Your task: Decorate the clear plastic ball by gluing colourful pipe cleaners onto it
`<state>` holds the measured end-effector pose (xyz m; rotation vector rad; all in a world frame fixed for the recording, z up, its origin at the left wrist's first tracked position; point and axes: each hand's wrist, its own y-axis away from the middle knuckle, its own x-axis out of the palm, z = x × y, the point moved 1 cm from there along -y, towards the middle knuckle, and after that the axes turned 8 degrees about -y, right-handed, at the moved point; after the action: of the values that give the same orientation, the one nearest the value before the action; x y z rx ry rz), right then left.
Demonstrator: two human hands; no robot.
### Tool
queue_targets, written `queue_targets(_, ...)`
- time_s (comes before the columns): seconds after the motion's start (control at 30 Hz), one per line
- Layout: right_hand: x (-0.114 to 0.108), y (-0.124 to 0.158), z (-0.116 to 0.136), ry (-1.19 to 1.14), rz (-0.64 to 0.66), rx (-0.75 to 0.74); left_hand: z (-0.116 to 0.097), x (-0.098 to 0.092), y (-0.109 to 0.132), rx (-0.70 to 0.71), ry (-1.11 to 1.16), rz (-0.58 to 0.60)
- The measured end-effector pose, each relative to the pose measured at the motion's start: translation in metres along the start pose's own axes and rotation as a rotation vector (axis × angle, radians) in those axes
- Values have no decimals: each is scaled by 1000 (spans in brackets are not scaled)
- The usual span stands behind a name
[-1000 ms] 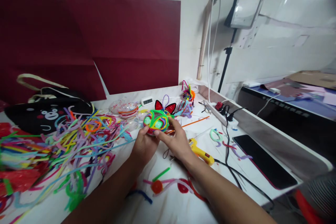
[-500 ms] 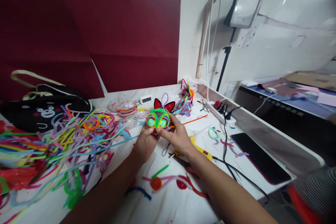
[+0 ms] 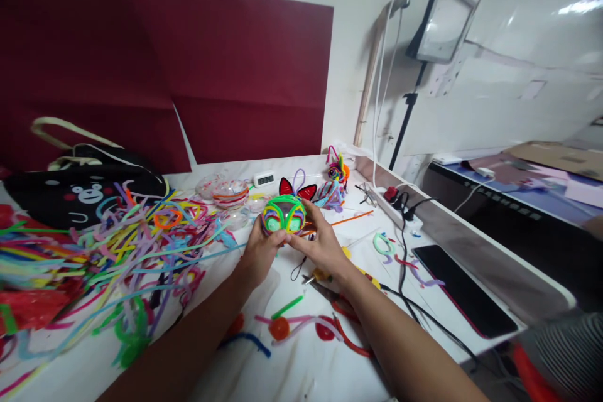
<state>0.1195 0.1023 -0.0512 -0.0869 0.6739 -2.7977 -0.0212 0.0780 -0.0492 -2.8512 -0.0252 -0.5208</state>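
Note:
Between both hands, raised over the white table, is a round pipe-cleaner ornament (image 3: 284, 213) with green eyes, multicoloured rings, red pointed ears and a purple loop on top. My left hand (image 3: 260, 252) grips its lower left side, thumb at the front. On its right side my right hand (image 3: 323, 242) is closed, the thumb near the bottom front and fingers wrapped behind. Below my right forearm lie pliers (image 3: 325, 289), partly hidden, and a yellow-handled corded tool (image 3: 370, 277). Short pipe-cleaner pieces and an orange disc (image 3: 279, 328) rest nearer to me.
A tangled heap of pipe cleaners (image 3: 141, 232) covers the left, before a black bag (image 3: 80, 188). Clear plastic shells (image 3: 230, 191), a small digital clock (image 3: 264, 179) and another pipe-cleaner figure (image 3: 335, 179) stand behind. A power strip (image 3: 398, 210), cables and a phone (image 3: 464, 289) lie right.
The ornament has tipped, so its ears look lower and flatter and its face is turned more upward. Both hands keep their hold. The camera view has shifted slightly.

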Motion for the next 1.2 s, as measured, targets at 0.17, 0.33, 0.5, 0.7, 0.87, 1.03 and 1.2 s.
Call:
queue_targets(0.17, 1, 2, -2, 28, 16, -78, -3, -4, -1, 46, -58, -1)
queue_targets(0.33, -8, 1, 11, 44, 84, -71, -3, -11, -4, 107, -122, 49)
queue_targets(0.5, -30, -5, 51, -66, 3, -63, -8, -19, -9, 175, -214, 93)
queue_targets(0.7, -53, 6, 102, -228, -120, -140, -18, -23, -9, 229, -336, 91)
queue_targets(0.87, -83, 25, 106, -48, -78, -120, -24, -22, -4, 226, -399, 86)
queue_targets(1.03, -113, 47, 82, 315, 24, 42, -20, -23, 12, 164, -357, 78)
queue_targets(1.2, -133, 71, 51, 770, 189, -66, -13, -25, 37, 28, -182, 33)
